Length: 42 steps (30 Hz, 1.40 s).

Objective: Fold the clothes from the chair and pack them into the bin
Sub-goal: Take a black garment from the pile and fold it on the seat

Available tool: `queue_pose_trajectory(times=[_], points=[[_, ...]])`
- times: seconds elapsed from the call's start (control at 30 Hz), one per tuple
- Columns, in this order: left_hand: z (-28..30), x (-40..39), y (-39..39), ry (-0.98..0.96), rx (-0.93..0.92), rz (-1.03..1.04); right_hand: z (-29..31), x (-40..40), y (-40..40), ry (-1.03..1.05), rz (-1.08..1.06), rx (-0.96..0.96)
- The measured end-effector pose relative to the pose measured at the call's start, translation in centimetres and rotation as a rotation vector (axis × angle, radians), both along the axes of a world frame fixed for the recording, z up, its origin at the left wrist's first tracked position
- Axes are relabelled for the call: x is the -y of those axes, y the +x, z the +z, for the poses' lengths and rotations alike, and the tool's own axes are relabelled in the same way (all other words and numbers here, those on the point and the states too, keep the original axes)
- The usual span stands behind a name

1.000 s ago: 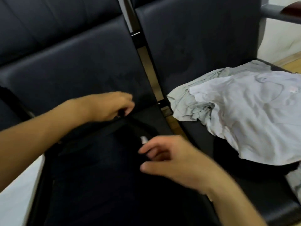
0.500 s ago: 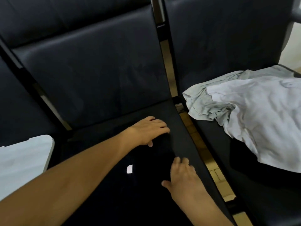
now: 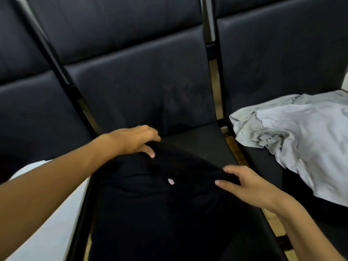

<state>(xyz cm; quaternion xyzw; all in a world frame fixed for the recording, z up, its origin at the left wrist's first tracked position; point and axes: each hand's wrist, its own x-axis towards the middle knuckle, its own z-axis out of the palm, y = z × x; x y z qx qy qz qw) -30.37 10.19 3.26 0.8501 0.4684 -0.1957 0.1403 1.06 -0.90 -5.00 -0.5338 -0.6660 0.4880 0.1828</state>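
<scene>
A black garment [image 3: 150, 204] with a small white tag lies spread on the middle black seat. My left hand [image 3: 135, 141] pinches its far edge near the seat back. My right hand [image 3: 244, 185] grips the same raised edge further right, thumb under the fabric. The edge between both hands is lifted off the seat in a ridge. A pile of white and grey clothes [image 3: 301, 140] lies on the seat to the right.
Black padded chairs stand in a row with dark seat backs [image 3: 135, 72] behind the garment. A white flat surface [image 3: 47, 223] sits at the lower left beside the middle seat. Wooden floor shows in the gaps between seats. No bin is in view.
Half a second ago both hands lay flat on the black garment. Now each has closed on its far edge and lifted it. The view has shifted left.
</scene>
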Motion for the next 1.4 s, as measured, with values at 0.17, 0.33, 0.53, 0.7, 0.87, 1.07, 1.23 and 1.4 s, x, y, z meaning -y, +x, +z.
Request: queue_pose_trajectory(times=[0.17,0.33,0.53,0.7,0.87,1.07,1.23,1.4], points=[[9.4,7.2,-6.3,0.072,0.052,0.091,7.2,1.4,-1.9,0.179,0.089,-0.243],[17.0,14.8,-10.0,0.264,0.306,0.177,16.2,2.3,-3.8,0.227,0.417,-0.031],[23.7,23.5,-11.7,0.332,0.623,0.278,26.2,4.7,-5.7,0.706,0.407,0.387],[26.1,28.1,-12.6,0.542,0.673,0.295,29.7,7.8,-6.0,0.815,0.470,0.684],[26.3,31.3,-12.9,0.630,0.619,0.281,31.3,10.3,-4.9,0.772,0.289,0.072],[25.9,34.1,-14.1,0.757,0.925,0.387,32.9,11.1,-2.7,0.652,0.246,-0.106],[24.7,35.3,-13.5,0.606,1.175,0.456,34.2,10.5,-1.7,0.495,0.273,-0.237],[23.6,33.1,-12.3,0.730,1.170,0.519,35.1,7.4,-0.9,0.366,0.434,-0.229]])
